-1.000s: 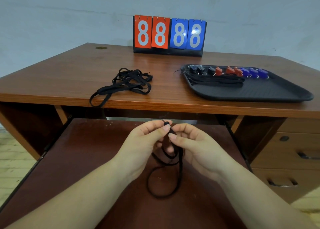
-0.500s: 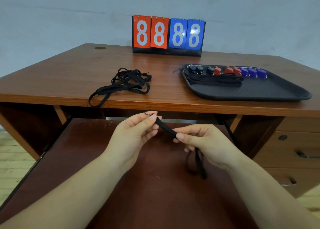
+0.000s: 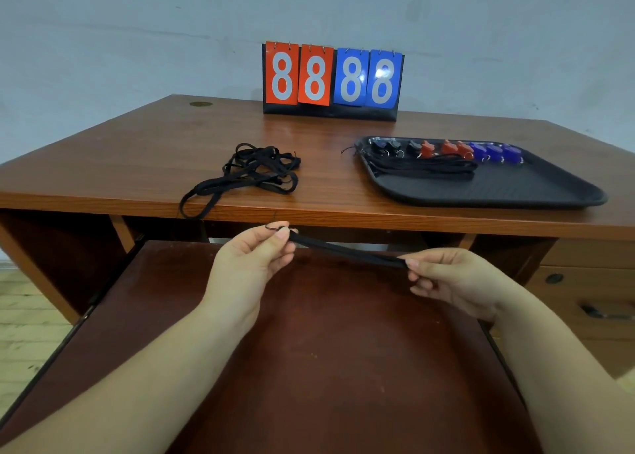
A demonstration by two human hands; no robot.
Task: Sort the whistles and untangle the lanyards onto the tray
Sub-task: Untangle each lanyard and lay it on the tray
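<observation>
A black lanyard (image 3: 347, 251) is stretched between my hands above the pull-out shelf. My left hand (image 3: 252, 257) pinches its end with the thin loop, and my right hand (image 3: 446, 280) pinches the other end. A tangle of black lanyards (image 3: 254, 173) lies on the desk, one loop hanging over the front edge. The black tray (image 3: 515, 192) at the right holds a row of whistles (image 3: 450, 149), black, red and blue, with straightened lanyards (image 3: 422, 172) in front of them.
A flip scoreboard (image 3: 331, 80) showing 8888 stands at the back of the wooden desk (image 3: 103, 165). The dark red pull-out shelf (image 3: 309, 350) lies under my hands. Drawers (image 3: 584, 288) sit at the lower right.
My hands have moved apart, the right one going rightwards along the lanyard. The loops that hung below my hands have been pulled into one straight length.
</observation>
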